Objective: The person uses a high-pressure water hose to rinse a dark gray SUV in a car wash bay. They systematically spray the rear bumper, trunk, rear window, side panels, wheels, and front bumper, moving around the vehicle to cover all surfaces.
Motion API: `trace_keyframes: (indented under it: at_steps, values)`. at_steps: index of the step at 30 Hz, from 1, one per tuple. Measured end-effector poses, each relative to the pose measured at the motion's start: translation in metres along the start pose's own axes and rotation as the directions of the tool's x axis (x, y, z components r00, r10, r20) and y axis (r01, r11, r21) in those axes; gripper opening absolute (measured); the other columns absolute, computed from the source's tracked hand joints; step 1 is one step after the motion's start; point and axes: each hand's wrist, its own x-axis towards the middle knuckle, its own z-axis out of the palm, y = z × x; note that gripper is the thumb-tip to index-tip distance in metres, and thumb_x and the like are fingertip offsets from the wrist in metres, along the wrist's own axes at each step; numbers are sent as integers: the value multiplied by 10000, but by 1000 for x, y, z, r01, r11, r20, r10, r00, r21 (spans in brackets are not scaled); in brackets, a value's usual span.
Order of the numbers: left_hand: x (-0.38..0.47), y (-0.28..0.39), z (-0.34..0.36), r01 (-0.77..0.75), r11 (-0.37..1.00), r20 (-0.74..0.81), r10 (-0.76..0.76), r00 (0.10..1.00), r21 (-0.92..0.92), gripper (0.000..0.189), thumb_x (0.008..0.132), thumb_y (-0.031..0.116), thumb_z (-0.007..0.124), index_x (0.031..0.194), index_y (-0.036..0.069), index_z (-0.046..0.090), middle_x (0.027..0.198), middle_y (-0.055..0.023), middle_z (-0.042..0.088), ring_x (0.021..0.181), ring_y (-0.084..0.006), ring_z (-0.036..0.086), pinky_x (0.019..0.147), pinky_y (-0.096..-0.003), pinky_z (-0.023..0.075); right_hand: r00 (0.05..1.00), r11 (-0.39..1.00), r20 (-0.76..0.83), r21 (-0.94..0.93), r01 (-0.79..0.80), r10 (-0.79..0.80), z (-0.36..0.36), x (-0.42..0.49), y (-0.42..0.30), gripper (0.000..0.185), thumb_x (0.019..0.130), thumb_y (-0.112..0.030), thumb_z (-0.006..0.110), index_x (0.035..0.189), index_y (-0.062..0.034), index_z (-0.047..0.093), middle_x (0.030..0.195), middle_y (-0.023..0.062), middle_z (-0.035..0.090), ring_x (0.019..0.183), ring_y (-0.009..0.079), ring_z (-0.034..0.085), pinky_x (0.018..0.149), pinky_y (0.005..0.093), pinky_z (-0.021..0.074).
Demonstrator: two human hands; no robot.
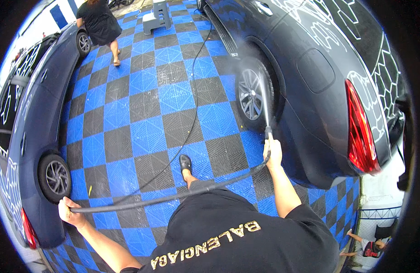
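Observation:
My right hand (273, 153) grips the handle of a spray gun (269, 132), which sends a white water jet (265, 99) onto the rear wheel (250, 94) of the dark grey car on the right. Mist hangs around the top of that tyre. A thick black hose (182, 195) runs from the gun across the front of my body. At its other end, out to the left, my left hand (72, 212) is closed around the hose, close to the rear wheel (55, 178) of a dark blue car.
The grey car (319, 112) stands close on my right, the blue car (42, 112) on the left. A thin black cable or hose (195, 102) crosses the blue-and-black floor tiles (145, 99). Ahead are a person (99, 25) and a grey step stool (155, 20); another person (370, 247) is at lower right.

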Motion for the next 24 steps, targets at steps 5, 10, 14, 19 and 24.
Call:
trace_keyframes:
  at_steps: [5, 10, 14, 19, 24]
  values:
    - [83, -46, 129, 0, 999, 1, 0, 1000, -53, 339, 1011, 49, 518, 686, -10, 437, 616, -151, 403, 516, -314, 413, 507, -422, 342, 991, 994, -87, -19, -106, 104, 87, 147, -58, 336, 939, -144, 644, 1247, -10, 637, 778, 169, 565, 718, 351, 555, 679, 454, 462]
    - [119, -79, 239, 94, 989, 168, -113, 979, 113, 335, 994, 77, 565, 690, -24, 465, 624, -188, 435, 546, -353, 456, 530, -447, 348, 998, 982, -35, 182, -51, 59, 163, 302, -103, 275, 936, -136, 653, 1186, -27, 684, 737, 156, 577, 675, 323, 569, 649, 422, 469]
    - [138, -103, 348, 209, 973, 150, -221, 964, 94, 428, 998, 115, 578, 649, 24, 347, 583, -165, 329, 509, -346, 384, 506, -461, 301, 996, 978, -71, 205, -41, 57, 247, 417, -148, 298, 944, -136, 638, 1220, -26, 670, 790, 173, 606, 719, 327, 598, 676, 420, 486]
    - [196, -133, 525, 467, 880, 238, -437, 868, -89, 497, 953, 130, 669, 606, 40, 325, 543, -124, 317, 475, -239, 288, 469, -434, 270, 989, 936, -72, 340, -95, 126, 357, 545, -223, 377, 944, -132, 626, 1287, 23, 618, 853, 199, 629, 777, 348, 621, 714, 424, 497]
    - [297, -142, 684, 453, 891, 557, -366, 745, -22, 496, 915, 225, 721, 603, 26, 390, 534, -171, 385, 464, -308, 338, 478, -442, 335, 973, 917, -80, 360, -174, 216, 427, 675, -259, 359, 941, -144, 642, 1252, 37, 633, 842, 197, 631, 762, 332, 625, 707, 409, 499]
